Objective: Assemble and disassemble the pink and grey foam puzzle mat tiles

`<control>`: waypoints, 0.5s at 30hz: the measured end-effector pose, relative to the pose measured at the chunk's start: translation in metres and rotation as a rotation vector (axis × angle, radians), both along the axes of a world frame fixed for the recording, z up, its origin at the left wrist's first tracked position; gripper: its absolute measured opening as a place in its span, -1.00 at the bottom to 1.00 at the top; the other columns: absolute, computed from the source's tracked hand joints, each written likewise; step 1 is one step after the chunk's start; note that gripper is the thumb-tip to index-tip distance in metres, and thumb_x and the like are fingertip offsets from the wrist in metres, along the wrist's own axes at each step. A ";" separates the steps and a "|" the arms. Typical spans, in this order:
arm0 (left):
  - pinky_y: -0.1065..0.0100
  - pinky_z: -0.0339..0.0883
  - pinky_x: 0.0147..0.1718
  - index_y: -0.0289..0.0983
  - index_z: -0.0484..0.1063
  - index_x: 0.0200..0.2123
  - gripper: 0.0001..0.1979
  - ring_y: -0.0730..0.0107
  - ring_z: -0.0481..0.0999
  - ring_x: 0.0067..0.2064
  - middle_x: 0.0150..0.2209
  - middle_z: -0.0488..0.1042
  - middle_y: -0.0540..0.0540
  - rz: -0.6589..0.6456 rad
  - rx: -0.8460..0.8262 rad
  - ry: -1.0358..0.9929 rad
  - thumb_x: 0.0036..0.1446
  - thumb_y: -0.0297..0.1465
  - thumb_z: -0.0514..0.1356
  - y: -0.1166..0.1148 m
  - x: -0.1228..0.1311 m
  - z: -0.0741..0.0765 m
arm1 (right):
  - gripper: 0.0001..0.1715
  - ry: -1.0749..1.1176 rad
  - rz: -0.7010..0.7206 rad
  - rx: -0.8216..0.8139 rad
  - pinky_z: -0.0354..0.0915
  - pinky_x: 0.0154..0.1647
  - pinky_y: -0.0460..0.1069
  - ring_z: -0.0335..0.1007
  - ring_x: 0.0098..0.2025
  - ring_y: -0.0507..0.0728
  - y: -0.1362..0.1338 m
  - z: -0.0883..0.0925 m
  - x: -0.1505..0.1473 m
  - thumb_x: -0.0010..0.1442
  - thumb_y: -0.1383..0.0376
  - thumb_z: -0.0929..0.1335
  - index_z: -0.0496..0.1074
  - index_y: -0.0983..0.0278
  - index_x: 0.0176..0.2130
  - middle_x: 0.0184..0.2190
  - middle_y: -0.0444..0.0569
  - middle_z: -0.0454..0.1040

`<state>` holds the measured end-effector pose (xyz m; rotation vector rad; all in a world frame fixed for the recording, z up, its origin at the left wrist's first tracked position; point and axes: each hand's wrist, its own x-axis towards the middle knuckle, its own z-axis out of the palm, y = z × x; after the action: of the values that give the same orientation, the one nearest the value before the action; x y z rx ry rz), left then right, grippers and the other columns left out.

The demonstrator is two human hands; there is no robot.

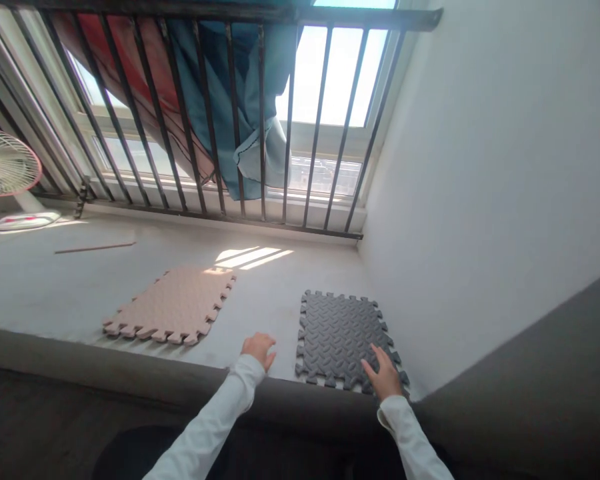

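Two hands out — right hand (384, 380) flat, fingers spread on grey foam mat (345, 339); left hand (260, 349) loosely curled, empty, on ledge (260, 300). Placing step; next likely press or shift mat.

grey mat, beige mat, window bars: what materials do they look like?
Grey mat, under the right hand: likely soft foam, matte, embossed tread pattern, jigsaw edges.
Beige mat: looks like the same foam, finer texture, interlocking tabs.
Window bars: probably painted metal, dark, thin straight rods.

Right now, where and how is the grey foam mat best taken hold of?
Probably by the toothed near edge of the grey foam mat, from the person's side. It lies flat on the ledge, so fingers must slip under an edge. The right hand already rests on that near corner.
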<state>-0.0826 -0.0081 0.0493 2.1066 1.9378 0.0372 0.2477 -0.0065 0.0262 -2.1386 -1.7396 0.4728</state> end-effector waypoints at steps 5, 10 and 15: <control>0.14 0.12 -0.07 -0.18 0.37 -0.23 -0.75 0.17 0.27 0.02 -0.08 0.40 -0.13 -0.182 -0.103 -0.007 -0.07 -0.35 0.14 -0.013 0.082 0.004 | -0.33 0.230 -0.049 0.157 0.13 0.12 0.06 0.12 0.12 0.23 -0.064 -0.012 0.019 -0.07 0.03 0.17 0.30 0.31 -0.03 0.06 0.07 0.24; 0.14 0.15 -0.11 -0.19 0.34 -0.28 -0.74 0.17 0.29 0.00 -0.13 0.43 -0.13 -0.231 -0.151 0.051 -0.13 -0.49 0.12 -0.006 0.088 0.011 | -0.33 0.336 -0.111 0.248 0.15 0.11 0.09 0.14 0.10 0.27 -0.095 -0.003 0.034 -0.08 -0.05 0.17 0.34 0.29 -0.10 0.01 0.07 0.31; 0.23 0.18 -0.16 -0.21 0.32 -0.36 -0.79 0.26 0.34 -0.11 -0.26 0.46 -0.11 -0.296 0.149 0.092 -0.15 -0.52 0.08 0.011 0.062 0.034 | -0.36 0.332 -0.092 0.324 0.21 0.06 0.09 0.21 0.05 0.26 -0.102 0.004 0.038 -0.08 -0.09 0.20 0.37 0.24 -0.14 -0.03 0.03 0.36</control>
<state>-0.0202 0.0033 0.0833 2.5146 1.6967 0.0263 0.2859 -0.1089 0.0299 -1.7875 -1.4185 0.4554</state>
